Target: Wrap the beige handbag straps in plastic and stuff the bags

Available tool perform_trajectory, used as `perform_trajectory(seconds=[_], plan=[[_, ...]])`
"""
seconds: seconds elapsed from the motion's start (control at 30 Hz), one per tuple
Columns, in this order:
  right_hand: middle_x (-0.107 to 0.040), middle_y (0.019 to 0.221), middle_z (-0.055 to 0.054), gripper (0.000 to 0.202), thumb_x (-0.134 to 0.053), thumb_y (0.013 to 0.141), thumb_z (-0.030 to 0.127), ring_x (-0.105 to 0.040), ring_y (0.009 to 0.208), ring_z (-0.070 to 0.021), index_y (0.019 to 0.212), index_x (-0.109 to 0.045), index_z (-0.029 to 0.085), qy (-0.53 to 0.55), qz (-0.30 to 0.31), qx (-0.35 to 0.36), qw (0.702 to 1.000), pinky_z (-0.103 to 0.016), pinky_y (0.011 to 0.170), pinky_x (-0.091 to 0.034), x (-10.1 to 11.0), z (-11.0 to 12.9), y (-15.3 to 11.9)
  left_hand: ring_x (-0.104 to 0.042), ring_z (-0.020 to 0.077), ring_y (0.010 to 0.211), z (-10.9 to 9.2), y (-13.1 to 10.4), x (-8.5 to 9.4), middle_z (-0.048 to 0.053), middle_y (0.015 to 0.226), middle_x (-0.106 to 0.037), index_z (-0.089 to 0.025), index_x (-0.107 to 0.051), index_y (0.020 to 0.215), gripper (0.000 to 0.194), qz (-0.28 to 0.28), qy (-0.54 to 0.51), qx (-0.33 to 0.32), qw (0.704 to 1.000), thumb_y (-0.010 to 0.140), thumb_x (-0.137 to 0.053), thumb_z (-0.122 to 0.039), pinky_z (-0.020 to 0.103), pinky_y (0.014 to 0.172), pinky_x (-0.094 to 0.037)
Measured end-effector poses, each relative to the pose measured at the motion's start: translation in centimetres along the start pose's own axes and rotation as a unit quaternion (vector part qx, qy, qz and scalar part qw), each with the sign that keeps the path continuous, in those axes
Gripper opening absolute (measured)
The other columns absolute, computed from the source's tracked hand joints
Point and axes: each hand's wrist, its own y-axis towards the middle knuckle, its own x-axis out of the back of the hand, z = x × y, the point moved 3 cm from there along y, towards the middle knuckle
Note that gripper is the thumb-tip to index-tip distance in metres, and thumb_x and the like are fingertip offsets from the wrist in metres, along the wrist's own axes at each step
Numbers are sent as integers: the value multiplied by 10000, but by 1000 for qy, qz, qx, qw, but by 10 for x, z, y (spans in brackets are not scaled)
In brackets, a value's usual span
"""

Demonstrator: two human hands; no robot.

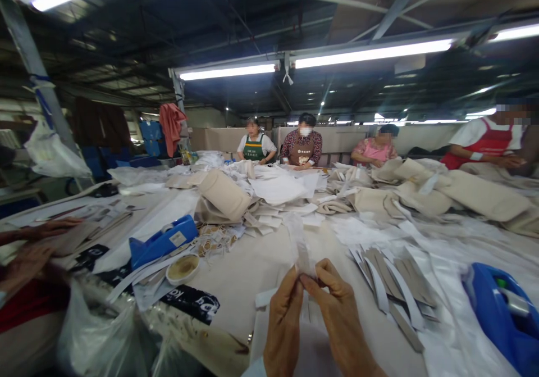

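Note:
A narrow pale strip, whitish at the far end and beige nearer me, is pinched at its near end between both hands. My left hand closes thumb and fingers on its left side. From the right, my right hand grips the same end, the two thumbs almost meeting. Whether the strip is fabric or film-covered fabric I cannot make out. Beneath the hands lie white sheets on the table. To the right is a loose pile of beige and white strips.
Blue tape dispensers stand at left and right. A shallow round tub and tangled elastic loops lie left. Beige fabric pieces heap up across the table's middle. Another person's hands work at far left; several people sit or stand opposite.

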Motion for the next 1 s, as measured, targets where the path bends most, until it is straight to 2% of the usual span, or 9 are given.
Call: perform_trajectory(seconds=[0.13,0.23,0.33,0.47,0.57,0.77,0.83,0.93,1.0], plan=[[-508,883,-30,124,-608,821,269,-507,887,-214,706,-589,224,-43,16,47,998,-320,788,-435,2,7,2,-417,267,1302,-10,4,3,102,1317,-524,-216,-689,1105,334,9,12,-62,998,869,-625,-444,315,1101,-329],[-583,847,-32,167,-590,860,199,-491,877,-225,699,-611,236,-147,47,136,979,-354,804,-408,2,7,-2,-402,259,1320,-16,12,3,95,1326,-534,-229,-672,1162,367,59,-61,-20,996,881,-611,-458,315,1097,-331],[-642,822,-11,221,-561,884,117,-476,823,-210,703,-603,235,-255,64,290,920,-367,777,-361,5,10,-10,-551,288,1172,-19,20,2,135,1240,-617,-183,-644,1230,456,120,-144,56,981,913,-534,-492,371,967,-452],[-675,863,0,236,-498,891,41,-490,848,-196,828,-632,226,-305,52,450,838,-374,811,-309,12,16,-20,-646,222,914,-19,26,0,147,1038,-693,-89,-700,1089,381,159,-213,110,958,888,-596,-396,274,759,-495],[-647,891,-20,156,-565,858,69,-488,887,-211,806,-606,210,-319,69,400,857,-371,820,-308,11,13,-20,-652,184,826,-14,24,0,113,940,-710,-103,-699,1072,364,124,-185,95,970,896,-596,-405,246,715,-494],[-628,855,3,208,-645,775,29,-505,858,-209,774,-579,227,-274,69,208,936,-350,815,-349,2,4,-16,-592,247,1144,-14,15,1,100,1230,-661,-180,-657,1214,434,40,-44,2,998,866,-644,-439,343,1018,-453],[-606,799,6,228,-585,801,3,-499,826,-191,719,-539,211,-260,58,241,933,-336,785,-344,3,5,-14,-599,260,1139,-18,16,0,115,1239,-659,-170,-667,1201,450,60,-50,27,997,872,-621,-474,344,967,-492],[-569,745,6,238,-514,848,18,-474,804,-174,681,-498,187,-284,67,357,887,-329,741,-313,6,8,-16,-654,281,1028,-23,19,-1,154,1148,-696,-124,-687,1154,466,123,-75,91,985,880,-592,-488,349,808,-555],[-576,748,6,232,-521,855,52,-471,827,-176,665,-499,182,-313,69,370,872,-344,777,-308,7,6,-19,-671,288,991,-24,20,1,144,1072,-722,-108,-709,1094,449,115,-60,91,987,841,-643,-473,362,806,-565]])
